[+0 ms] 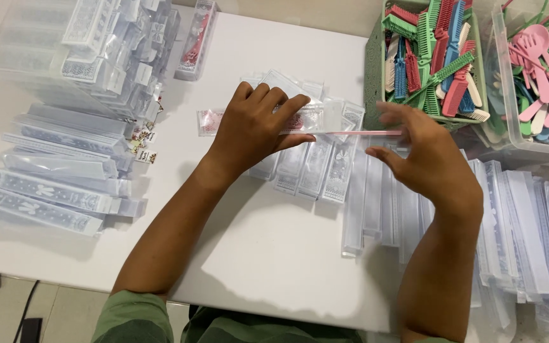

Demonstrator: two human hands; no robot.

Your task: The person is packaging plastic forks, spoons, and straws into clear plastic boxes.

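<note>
Packed sleeves (52, 190) lie stacked at the table's (268, 254) left. The left hand (255, 127) presses a clear sleeve (300, 117) flat, its grip clamped on it. The right hand (424, 152) pinches a pink comb (357, 133) at the sleeve's mouth. A green basket (373, 70) holds combs beyond.

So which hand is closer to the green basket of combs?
Right. The right hand is just below the green basket, nearly touching it. The left hand is farther away, across the table.
</note>
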